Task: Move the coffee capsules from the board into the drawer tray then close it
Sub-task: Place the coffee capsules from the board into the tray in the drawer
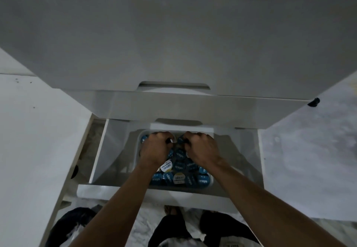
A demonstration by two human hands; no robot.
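The bottom drawer [108,146] of a white cabinet stands pulled out. Inside it sits a pale tray [137,146] filled with several blue-lidded coffee capsules [179,166] and a few white-and-yellow lidded ones [166,166]. Both of my hands reach into the far end of the tray. My left hand [157,148] is curled with dark capsules between its fingers. My right hand [201,147] is likewise curled around dark capsules. The capsules under my hands are hidden. No board is in view.
Above the open drawer, two shut white drawer fronts [173,109] overhang the tray's far end. The drawer's front panel [119,191] lies near my legs. A white counter [29,140] runs at the left and a marbled surface [309,159] at the right.
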